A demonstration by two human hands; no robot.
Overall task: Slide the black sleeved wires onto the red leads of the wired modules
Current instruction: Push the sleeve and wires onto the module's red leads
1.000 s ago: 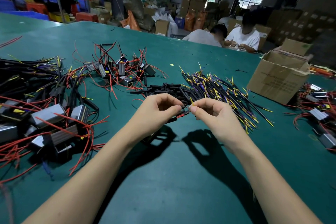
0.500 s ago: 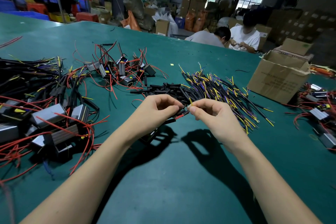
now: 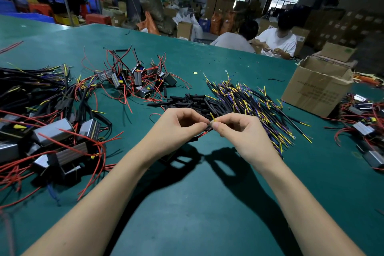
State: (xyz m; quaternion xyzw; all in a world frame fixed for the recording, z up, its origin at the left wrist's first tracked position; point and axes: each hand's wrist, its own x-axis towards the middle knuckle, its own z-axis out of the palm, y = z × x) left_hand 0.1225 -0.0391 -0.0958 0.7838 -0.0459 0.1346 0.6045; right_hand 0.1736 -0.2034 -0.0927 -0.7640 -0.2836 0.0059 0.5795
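Black sleeved wire (image 3: 209, 126), one piece, was held above the green table (image 3: 187, 203) between both hands at centre of the head view. Left hand (image 3: 176, 129): fingers curled, thumb and forefinger pinching the sleeve's end, a red lead (image 3: 202, 134) showing below it. Right hand (image 3: 243, 133): fingertips pinching a yellow wire tip (image 3: 213, 116), touching the left hand's. Loose black sleeves (image 3: 193, 103) lay just behind the hands; yellow-and-purple wires (image 3: 249, 100) heaped beside them. Wired modules (image 3: 56, 137) with red leads sat left. Cardboard box (image 3: 318, 87) stood far right. Two seated people (image 3: 276, 41) worked beyond the table edge.
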